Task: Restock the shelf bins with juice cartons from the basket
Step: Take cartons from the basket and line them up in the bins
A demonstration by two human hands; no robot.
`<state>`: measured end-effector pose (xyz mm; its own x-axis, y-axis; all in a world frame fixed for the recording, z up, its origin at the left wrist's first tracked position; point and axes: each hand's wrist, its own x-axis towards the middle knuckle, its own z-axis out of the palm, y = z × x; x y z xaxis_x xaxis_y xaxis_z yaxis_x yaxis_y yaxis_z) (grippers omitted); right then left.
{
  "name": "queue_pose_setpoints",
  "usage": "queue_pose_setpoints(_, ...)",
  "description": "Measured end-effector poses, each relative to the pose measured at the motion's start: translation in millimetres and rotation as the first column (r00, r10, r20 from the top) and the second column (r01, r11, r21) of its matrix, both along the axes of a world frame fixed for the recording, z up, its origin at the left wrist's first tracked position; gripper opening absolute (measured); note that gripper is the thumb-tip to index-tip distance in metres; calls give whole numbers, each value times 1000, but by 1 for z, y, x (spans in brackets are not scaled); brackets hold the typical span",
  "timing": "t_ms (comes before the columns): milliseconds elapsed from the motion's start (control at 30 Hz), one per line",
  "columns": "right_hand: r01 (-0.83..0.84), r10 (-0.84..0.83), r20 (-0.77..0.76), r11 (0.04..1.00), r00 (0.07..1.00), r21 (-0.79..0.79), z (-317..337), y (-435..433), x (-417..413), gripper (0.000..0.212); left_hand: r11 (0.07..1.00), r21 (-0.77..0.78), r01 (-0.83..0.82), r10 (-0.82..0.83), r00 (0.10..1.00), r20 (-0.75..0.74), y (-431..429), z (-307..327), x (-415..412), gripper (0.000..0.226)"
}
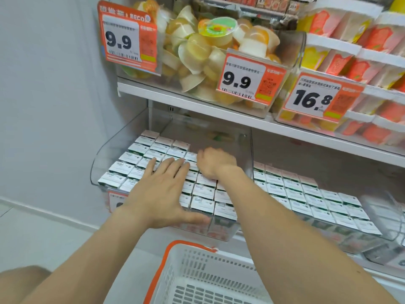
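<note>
Rows of white-topped juice cartons (202,204) fill the clear left shelf bin (103,156) on the lower shelf. My left hand (163,189) lies flat on the carton tops with its fingers spread, the thumb at the front row. Just behind and to the right of it, my right hand (215,163) is knuckles-up, its fingers curled down over one carton in a middle row; the fingertips are hidden. Below the shelf stands the white basket (163,260) with an orange rim, and no cartons show in its visible part.
A second clear bin (390,229) to the right holds more juice cartons (306,196). The shelf above carries a bin of jelly cups (197,53), stacked orange and white tubs (355,62) and hanging price tags (245,77). A plain wall is on the left.
</note>
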<state>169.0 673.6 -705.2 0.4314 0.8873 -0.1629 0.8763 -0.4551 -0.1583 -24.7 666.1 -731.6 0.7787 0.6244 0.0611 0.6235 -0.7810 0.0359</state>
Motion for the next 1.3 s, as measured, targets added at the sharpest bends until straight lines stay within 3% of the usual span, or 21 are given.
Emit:
queue_pose_setpoints(267,16,-16,-52,1000,998,-3,-3,-5,-4,65,998,54,-20,19,1000,12,-2,-2,-1,144)
queue_pose_setpoints(433,44,-50,106,998,993,54,-5,-14,-8,70,997,67,-32,29,998,48,-8,2,-7,148)
queue_pose_setpoints(633,29,-30,99,1000,995,6,-6,-24,-9,74,998,40,-51,52,999,-16,-7,2,-8,148)
queue_pose_setpoints(767,-68,45,148,986,988,155,-4,-18,-27,62,988,-151,-13,32,992,123,-2,12,-11,146)
queue_pose_setpoints(833,-122,97,110,959,989,255,-5,-10,-34,52,990,-143,-16,42,983,180,5,19,-16,145)
queue_pose_setpoints(900,-143,130,63,946,990,292,-4,1,-38,47,993,-86,-80,90,988,125,11,22,-25,145)
queue_pose_setpoints(933,-152,145,46,943,988,295,-4,7,-39,47,991,-66,-115,122,986,118,14,21,-28,135)
queue_pose_setpoints(1067,-192,203,0,930,979,313,-5,30,-47,53,982,-21,-189,187,940,285,22,14,-35,54)
queue_pose_setpoints(1133,-215,232,-16,922,973,322,-5,44,-52,54,975,17,-221,208,940,272,28,8,-39,45)
queue_pose_setpoints(1300,-214,245,-68,930,967,300,-6,77,-62,45,967,55,-250,221,923,315,37,-7,-50,52)
